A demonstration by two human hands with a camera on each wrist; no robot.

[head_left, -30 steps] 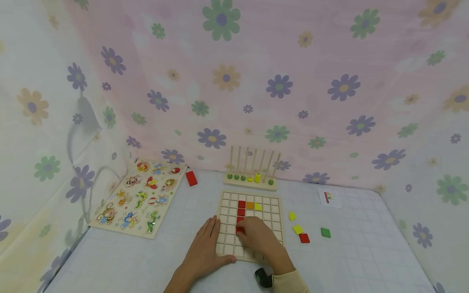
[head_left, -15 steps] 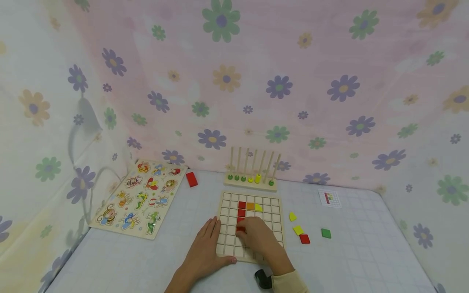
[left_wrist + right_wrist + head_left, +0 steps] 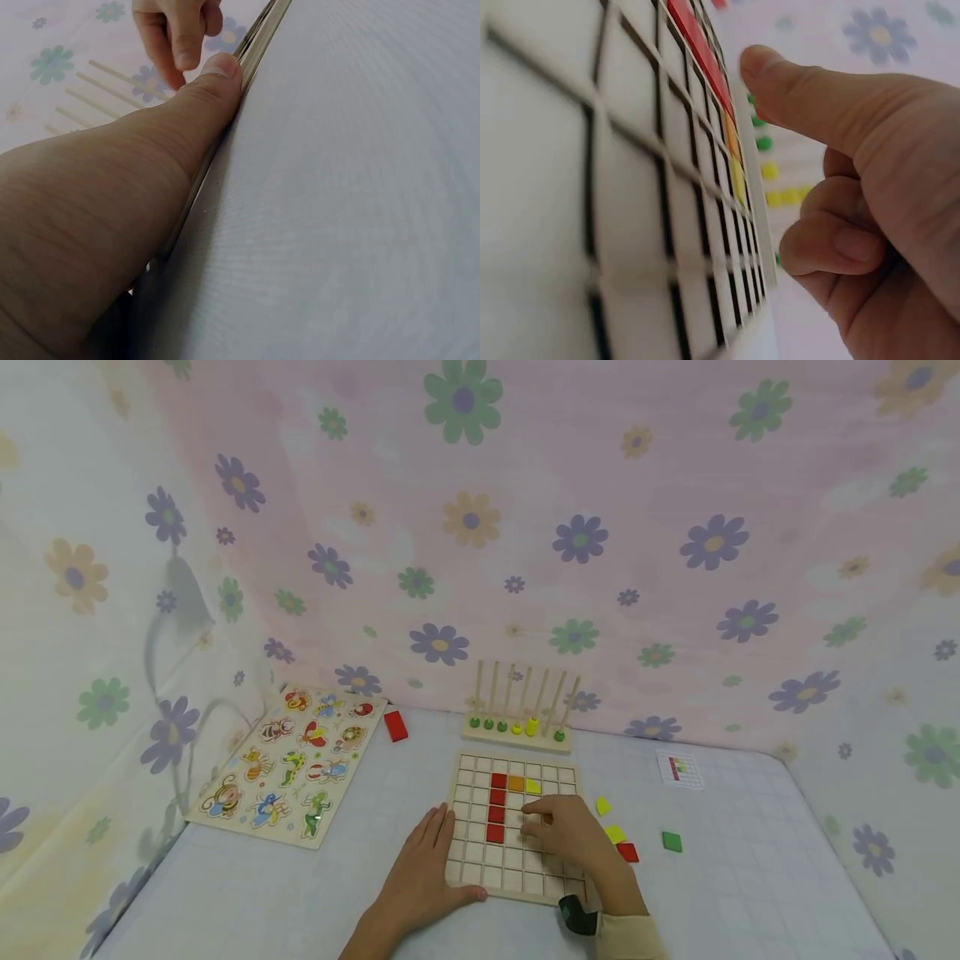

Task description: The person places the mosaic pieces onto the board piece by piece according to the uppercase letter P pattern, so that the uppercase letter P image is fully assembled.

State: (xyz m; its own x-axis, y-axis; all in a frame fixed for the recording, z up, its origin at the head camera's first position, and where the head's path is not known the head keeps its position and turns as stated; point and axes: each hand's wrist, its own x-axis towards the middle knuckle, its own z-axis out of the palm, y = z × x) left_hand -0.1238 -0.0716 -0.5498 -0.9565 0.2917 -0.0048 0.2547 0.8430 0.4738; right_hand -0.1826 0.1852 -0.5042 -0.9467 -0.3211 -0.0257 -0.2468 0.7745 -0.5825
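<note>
A wooden grid board [image 3: 480,881] lies on the table in the head view. A column of red tiles [image 3: 496,815] fills its left middle, with an orange tile [image 3: 515,783] and a yellow tile [image 3: 532,787] beside the top one. My left hand [image 3: 429,864] lies flat on the table, fingers on the board's left edge; in the left wrist view its thumb [image 3: 217,82] lies along the board's rim [image 3: 259,41]. My right hand [image 3: 561,831] hovers over the board's right half, fingers loosely curled and holding nothing. In the right wrist view its thumb [image 3: 795,86] sticks out beside the grid [image 3: 630,187].
Right of the board lie loose tiles: two yellow [image 3: 615,834], one red [image 3: 628,852], one green [image 3: 672,842]. A pattern card [image 3: 679,769] sits farther back. A peg rack [image 3: 519,727], a red block [image 3: 395,726] and an animal puzzle [image 3: 292,762] stand behind and left.
My right hand has slid right off the red column, uncovering the lowest red tile in its cell. The left hand has stayed put.
</note>
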